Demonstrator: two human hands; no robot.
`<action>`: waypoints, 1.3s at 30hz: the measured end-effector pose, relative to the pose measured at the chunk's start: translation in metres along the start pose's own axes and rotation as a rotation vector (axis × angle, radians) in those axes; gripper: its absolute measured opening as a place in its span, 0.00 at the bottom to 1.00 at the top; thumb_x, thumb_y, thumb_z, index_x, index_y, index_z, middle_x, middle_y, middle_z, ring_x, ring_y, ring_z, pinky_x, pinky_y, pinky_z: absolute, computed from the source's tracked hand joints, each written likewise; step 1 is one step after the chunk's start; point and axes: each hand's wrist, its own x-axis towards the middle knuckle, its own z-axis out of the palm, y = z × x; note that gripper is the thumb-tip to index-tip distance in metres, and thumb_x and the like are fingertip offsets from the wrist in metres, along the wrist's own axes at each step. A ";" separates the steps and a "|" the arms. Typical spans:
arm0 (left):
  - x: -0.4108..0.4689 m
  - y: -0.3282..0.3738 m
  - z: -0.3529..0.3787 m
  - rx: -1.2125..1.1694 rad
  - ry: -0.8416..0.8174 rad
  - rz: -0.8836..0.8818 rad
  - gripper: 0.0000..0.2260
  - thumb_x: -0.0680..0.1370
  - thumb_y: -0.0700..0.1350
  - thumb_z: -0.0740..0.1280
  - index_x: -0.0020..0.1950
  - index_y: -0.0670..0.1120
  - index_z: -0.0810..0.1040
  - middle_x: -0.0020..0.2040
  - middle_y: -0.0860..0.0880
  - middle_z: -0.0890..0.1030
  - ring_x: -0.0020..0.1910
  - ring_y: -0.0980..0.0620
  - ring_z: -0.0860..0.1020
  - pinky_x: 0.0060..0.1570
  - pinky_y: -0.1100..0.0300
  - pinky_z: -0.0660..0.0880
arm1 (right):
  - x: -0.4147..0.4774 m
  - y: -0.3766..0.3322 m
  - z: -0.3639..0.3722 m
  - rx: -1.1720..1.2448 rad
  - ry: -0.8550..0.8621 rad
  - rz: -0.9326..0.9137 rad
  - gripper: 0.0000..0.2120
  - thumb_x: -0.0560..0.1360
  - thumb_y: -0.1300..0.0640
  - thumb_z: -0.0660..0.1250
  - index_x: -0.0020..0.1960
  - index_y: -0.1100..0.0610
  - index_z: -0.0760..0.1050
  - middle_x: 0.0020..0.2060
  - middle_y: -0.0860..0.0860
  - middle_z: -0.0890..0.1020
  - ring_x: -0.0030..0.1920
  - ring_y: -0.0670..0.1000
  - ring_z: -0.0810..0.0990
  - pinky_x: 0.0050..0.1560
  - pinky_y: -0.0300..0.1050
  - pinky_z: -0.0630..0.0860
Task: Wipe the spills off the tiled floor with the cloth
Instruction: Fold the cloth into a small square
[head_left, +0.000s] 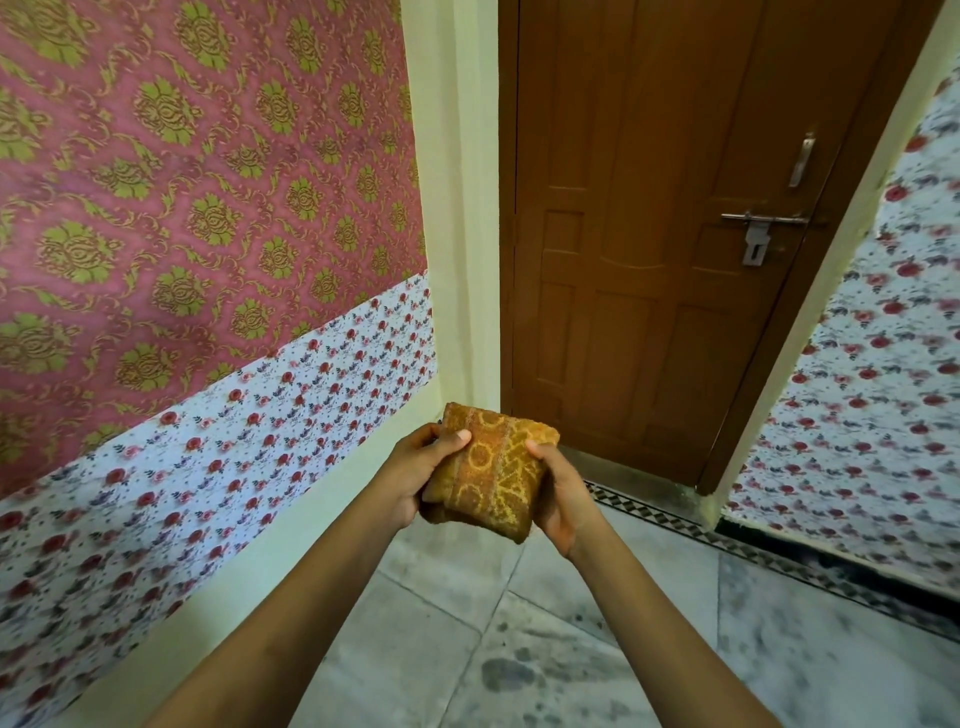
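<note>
A folded orange-brown patterned cloth (493, 467) is held up in front of me at chest height, well above the floor. My left hand (421, 470) grips its left edge with the thumb on top. My right hand (558, 493) clasps its right edge. Below lies the pale marbled tiled floor (447, 571), with a dark wet spill (506, 673) between my forearms and fainter dark smudges (587, 618) beside it.
A closed brown wooden door (675, 234) with a metal latch (758, 228) stands ahead. A wallpapered wall (182, 234) runs along the left. Another floral wall (883, 389) is at the right, and a patterned black border strip (727, 540) edges the floor.
</note>
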 end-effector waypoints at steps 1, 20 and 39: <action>0.002 0.000 -0.001 -0.012 0.015 -0.015 0.13 0.72 0.49 0.72 0.54 0.48 0.75 0.55 0.43 0.80 0.54 0.42 0.77 0.53 0.41 0.76 | 0.001 0.001 -0.001 -0.060 0.037 -0.027 0.17 0.75 0.56 0.65 0.63 0.59 0.71 0.60 0.58 0.77 0.57 0.56 0.77 0.58 0.53 0.74; 0.018 -0.028 0.018 -0.142 -0.230 -0.131 0.28 0.69 0.46 0.74 0.67 0.49 0.70 0.57 0.43 0.79 0.54 0.43 0.78 0.49 0.48 0.77 | -0.006 -0.003 -0.021 -0.235 0.232 -0.071 0.16 0.76 0.53 0.65 0.62 0.56 0.72 0.55 0.55 0.79 0.55 0.55 0.77 0.53 0.52 0.76; 0.027 -0.048 0.182 0.038 -0.341 -0.157 0.12 0.71 0.42 0.74 0.50 0.51 0.74 0.49 0.46 0.80 0.49 0.45 0.78 0.50 0.50 0.75 | -0.075 -0.044 -0.167 -0.072 0.489 -0.125 0.14 0.74 0.59 0.68 0.58 0.60 0.74 0.51 0.56 0.81 0.50 0.54 0.79 0.45 0.51 0.78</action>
